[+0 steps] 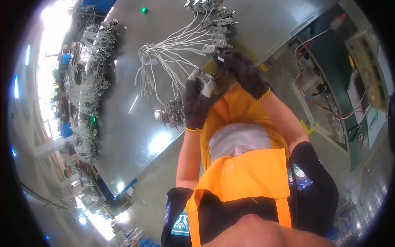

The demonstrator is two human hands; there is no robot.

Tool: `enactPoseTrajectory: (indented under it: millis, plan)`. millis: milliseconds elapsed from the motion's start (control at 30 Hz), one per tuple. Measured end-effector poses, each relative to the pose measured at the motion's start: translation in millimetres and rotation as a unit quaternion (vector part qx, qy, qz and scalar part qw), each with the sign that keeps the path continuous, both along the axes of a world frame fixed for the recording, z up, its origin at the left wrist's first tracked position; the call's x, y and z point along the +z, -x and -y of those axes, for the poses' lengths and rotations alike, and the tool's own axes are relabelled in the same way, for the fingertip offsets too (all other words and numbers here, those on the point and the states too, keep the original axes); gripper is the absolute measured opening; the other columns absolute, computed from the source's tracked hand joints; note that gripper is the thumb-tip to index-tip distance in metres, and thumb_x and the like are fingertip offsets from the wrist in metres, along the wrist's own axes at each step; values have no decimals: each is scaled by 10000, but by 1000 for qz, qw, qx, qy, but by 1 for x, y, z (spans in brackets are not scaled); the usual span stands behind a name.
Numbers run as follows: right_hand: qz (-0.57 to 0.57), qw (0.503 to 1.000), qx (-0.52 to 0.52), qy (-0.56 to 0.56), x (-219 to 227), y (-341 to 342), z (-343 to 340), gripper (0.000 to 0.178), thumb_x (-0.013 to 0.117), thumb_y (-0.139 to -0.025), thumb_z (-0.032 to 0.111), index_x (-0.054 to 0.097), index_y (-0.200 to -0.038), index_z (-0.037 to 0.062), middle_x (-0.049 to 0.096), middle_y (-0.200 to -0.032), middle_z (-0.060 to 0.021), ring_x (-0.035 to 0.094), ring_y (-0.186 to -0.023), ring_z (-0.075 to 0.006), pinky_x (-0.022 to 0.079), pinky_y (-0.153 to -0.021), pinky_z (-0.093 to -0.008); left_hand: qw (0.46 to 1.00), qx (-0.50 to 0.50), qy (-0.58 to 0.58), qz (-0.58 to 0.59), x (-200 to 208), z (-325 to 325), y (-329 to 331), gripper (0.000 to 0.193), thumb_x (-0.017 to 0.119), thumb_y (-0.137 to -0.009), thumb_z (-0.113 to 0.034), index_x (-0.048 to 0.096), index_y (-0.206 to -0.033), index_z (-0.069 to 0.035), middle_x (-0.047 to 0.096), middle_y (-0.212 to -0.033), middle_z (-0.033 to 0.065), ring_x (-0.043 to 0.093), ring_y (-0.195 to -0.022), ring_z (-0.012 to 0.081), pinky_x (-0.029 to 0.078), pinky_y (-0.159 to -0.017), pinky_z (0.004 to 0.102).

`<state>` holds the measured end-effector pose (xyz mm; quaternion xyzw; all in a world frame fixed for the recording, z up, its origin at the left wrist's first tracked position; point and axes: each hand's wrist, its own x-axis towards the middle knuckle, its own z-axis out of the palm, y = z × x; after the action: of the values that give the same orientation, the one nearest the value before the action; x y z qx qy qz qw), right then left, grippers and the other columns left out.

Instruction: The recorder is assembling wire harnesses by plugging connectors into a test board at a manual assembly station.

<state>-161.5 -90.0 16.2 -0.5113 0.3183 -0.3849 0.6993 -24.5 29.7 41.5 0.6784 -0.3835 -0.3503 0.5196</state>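
Note:
Both my hands wear dark knit gloves over a shiny grey metal table (123, 136). My left hand (196, 103) grips a small silver metal component with a white wire (205, 83) at the table's edge. My right hand (243, 72) is a little farther along, its fingers closed on another small metal component (220, 54) at the end of a row of the same parts (220, 29). White wires (164, 57) fan out from that row across the table. A cluster of several similar metal parts (169, 114) lies just left of my left hand.
A long heap of wired parts (84, 90) lies along the table's far left side. A small green object (144, 10) sits near the top. On the right stands a green machine with cables (333, 70) on the concrete floor. I wear an orange apron (247, 173).

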Motion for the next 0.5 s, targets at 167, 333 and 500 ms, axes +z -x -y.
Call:
enactPoseTrajectory:
  millis: [167,333,500]
  plan:
    - [109,993,-32,9,-9,8,-3,255,575,-981,245,625,-1120,37,666,-957,-35,624,-829,-103,528,-746,-261,992,-10,-15,121,-7,15,4,515,669,-870,-67,455,-1333,6,614,-1042,76,580,-911,151,485,-846,294]
    - [-8,993,-1,-119,-4,31,-44,248,536,-993,171,598,-1181,22,668,-985,-52,635,-837,-110,531,-738,-259,976,-33,-29,215,-12,17,3,560,706,-839,-88,454,-1329,12,616,-1029,75,586,-917,155,492,-831,302]
    - [-4,998,32,-48,-19,39,-66,249,545,-989,144,594,-1203,26,669,-981,-54,638,-800,-104,527,-719,-249,973,-44,4,227,-31,15,-16,588,755,-816,-202,504,-1305,7,617,-1056,180,621,-904,290,504,-801,382]
